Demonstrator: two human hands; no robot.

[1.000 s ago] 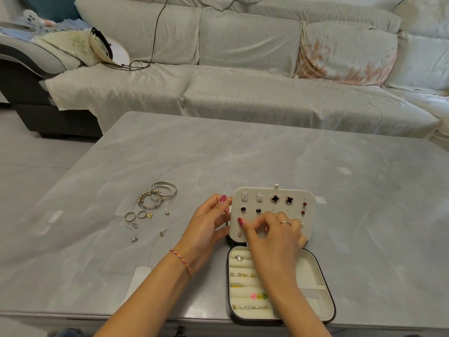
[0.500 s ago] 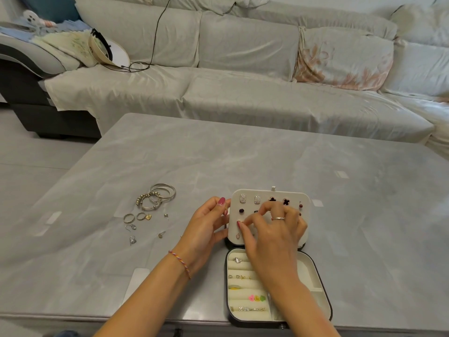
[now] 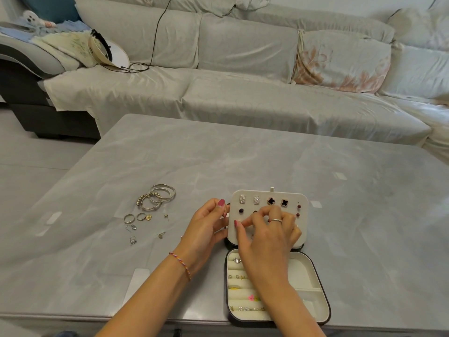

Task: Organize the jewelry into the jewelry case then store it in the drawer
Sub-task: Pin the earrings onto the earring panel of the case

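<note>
Hands work at the earring panel of the open jewelry case near the table's front edge.

Right hand, fingers curled, presses its fingertips together on the white padded earring panel of the black-rimmed jewelry case; it seems to pinch a small stud there, though the piece itself is hidden. Left hand grips the panel's left edge to steady it. Below them, the cream ring rolls already hold several pieces. Judging from this, the upright panel could tip or the stud slip free if the push is off-line. Farther left, apart from the case, loose silver bangles, rings and small earrings wait on the grey marble-look table. No drawer is visible.
</note>
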